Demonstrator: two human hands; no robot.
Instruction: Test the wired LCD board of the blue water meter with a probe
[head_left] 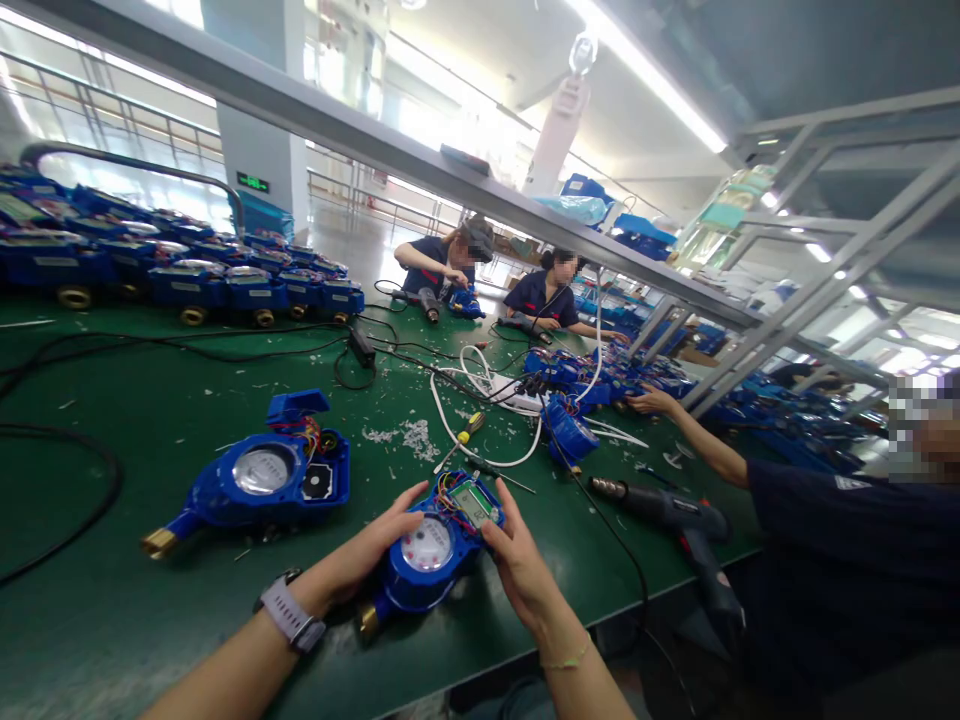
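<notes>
A blue water meter [412, 588] with a round white dial and a brass end lies on the green bench before me. My left hand [367, 545] is closed along its left side, fingertips near the top of the dial. At the meter's upper end, a small display board [472, 505] with a lit grey screen sits among coloured wires. My right hand [521, 560] grips this board, thumb at its lower corner and index finger along its far edge. Left of my hands lies a second water meter [262, 475], its lid raised and wires showing.
A yellow-handled screwdriver [471, 430] lies beyond my hands, among white scraps [409, 437]. At right are a heat gun [675, 515] and a co-worker's arm [705, 440]. Many meters [195, 285] line the back left. Black cables [187, 345] cross the bench [112, 640]. Two people sit opposite.
</notes>
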